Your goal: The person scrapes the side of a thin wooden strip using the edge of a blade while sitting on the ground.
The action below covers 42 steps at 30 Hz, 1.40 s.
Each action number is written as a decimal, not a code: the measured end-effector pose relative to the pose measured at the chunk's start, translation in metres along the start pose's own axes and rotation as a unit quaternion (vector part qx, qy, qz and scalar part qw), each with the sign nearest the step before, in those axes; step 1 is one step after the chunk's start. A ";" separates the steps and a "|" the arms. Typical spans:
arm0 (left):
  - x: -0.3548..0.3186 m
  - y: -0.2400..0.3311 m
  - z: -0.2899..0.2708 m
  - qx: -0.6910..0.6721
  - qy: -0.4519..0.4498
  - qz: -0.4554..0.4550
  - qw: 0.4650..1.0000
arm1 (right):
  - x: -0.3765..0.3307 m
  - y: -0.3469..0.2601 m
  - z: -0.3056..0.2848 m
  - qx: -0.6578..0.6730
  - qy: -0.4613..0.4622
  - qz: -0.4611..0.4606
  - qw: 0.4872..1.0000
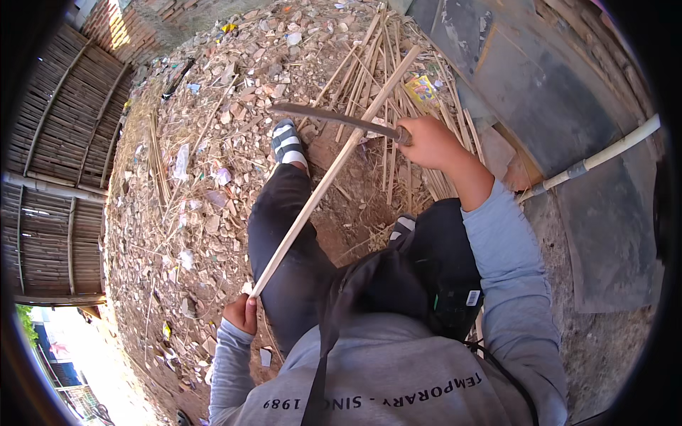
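Note:
My left hand (pixel 241 314) is closed around the near end of a long, pale bamboo strip (pixel 305 213). The strip slants up and away to the right, over my left leg. In my right hand (pixel 430 142) is the handle of a machete (pixel 316 113), its dark blade pointing left. Blade and strip cross near the strip's far part; whether the edge bites into it I cannot tell. Beyond my right hand, a loose pile of bamboo strips (pixel 362 67) lies on the ground, with a yellow wrapper (pixel 420 88) beside it.
Broken rubble and litter (pixel 220 177) cover the ground ahead and to the left. A woven bamboo wall (pixel 53 135) stands at the left, a brick wall (pixel 117 32) at the far left. Dark sheets (pixel 547 85) and a pale pole (pixel 604 156) lie at the right. My sandalled foot (pixel 288 142) rests below the blade.

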<state>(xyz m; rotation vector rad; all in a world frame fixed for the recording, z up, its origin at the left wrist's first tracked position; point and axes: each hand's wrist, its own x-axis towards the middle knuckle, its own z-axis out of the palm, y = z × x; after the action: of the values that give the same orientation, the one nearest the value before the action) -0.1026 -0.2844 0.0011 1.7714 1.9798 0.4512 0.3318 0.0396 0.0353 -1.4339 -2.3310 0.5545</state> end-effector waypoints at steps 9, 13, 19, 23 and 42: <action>0.001 -0.004 0.010 0.090 0.075 0.031 0.993 | 0.003 0.001 0.003 0.005 0.021 0.013 1.000; 0.000 0.005 0.015 0.103 0.091 0.061 0.989 | -0.001 -0.022 -0.003 -0.035 -0.018 -0.019 0.999; 0.001 -0.016 0.021 0.115 0.069 0.018 0.991 | 0.010 0.025 0.002 0.066 0.045 0.064 0.995; 0.002 -0.020 0.017 0.109 0.049 0.026 0.993 | 0.002 0.016 -0.006 0.057 0.057 0.059 0.995; -0.046 -0.013 0.000 0.059 -0.027 -0.017 0.998 | -0.005 0.005 -0.008 0.005 -0.058 -0.056 0.997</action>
<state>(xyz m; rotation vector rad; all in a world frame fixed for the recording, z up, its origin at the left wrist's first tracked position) -0.1101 -0.3316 -0.0002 1.7980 2.0322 0.2766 0.3415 0.0386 0.0388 -1.2892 -2.4758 0.6326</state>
